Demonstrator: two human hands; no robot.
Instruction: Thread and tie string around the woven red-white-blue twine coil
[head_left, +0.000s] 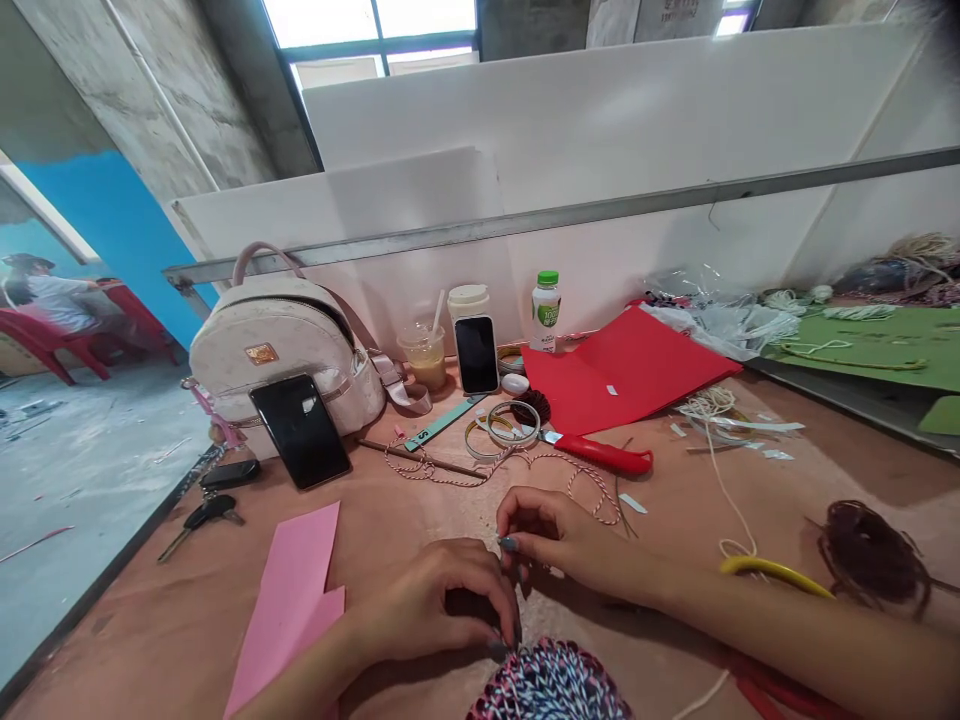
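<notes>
A knitted piece [555,685] in pink, white and dark blue yarn lies at the bottom edge of the view, partly cut off. My left hand [454,595] is closed, thumb and fingertips pinching at the top edge of that piece. Just above and to the right, my right hand [551,535] is curled in a pinch, close to my left fingers. Anything between its fingertips is too small or hidden to make out. Beyond my hands, red-and-white twisted cord [442,475] lies loosely on the table.
Pink paper [289,590] lies left. Behind stand a backpack [277,330], two phones [304,432], a drink cup [426,355] and a green-capped bottle [547,310]. A red-handled cutter [604,453], tape rolls [514,424], red sheets [630,365] and brown yarn [874,555] lie right.
</notes>
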